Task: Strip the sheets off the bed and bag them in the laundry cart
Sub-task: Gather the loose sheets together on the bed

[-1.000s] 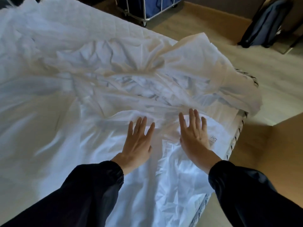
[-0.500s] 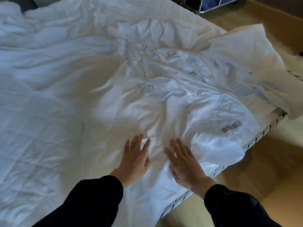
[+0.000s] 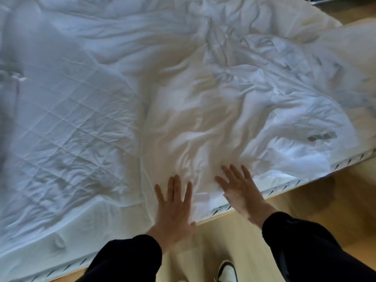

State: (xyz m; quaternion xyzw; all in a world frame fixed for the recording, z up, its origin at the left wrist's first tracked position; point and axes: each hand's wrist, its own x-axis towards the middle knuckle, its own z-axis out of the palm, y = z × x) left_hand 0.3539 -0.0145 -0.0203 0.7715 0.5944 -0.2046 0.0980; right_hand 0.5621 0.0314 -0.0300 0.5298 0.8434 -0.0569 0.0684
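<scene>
**Head view: gathering the sheet at the near edge of the bed.** Both hands lie flat with fingers straight and spread, and neither holds anything. The left hand [image 3: 175, 202] rests where the crumpled white sheet [image 3: 223, 119] meets the bare quilted mattress pad [image 3: 71, 108]. The right hand [image 3: 240, 190], somewhat blurred, rests on the sheet just beside the mattress edge [image 3: 284, 187]. The sheet is heaped over the right half of the bed, with its printed label [image 3: 321, 137] near the edge. The laundry cart is not plainly in view.

**Likely faults.**
- Flat palms can only push, so the cloth may slide beneath them instead of bunching.
- The pad may ruck up and be dragged along with the sheet.
- The part of the sheet overhanging at the far right could slip to the floor [image 3: 315, 210].
- A trailing fold near the shoe [image 3: 227, 270] could be trodden on.

**Edges and room.** The mattress edge runs diagonally from lower left to right, marked by striped piping. Wooden floor lies along it, and the shoe stands on that floor near the edge.
</scene>
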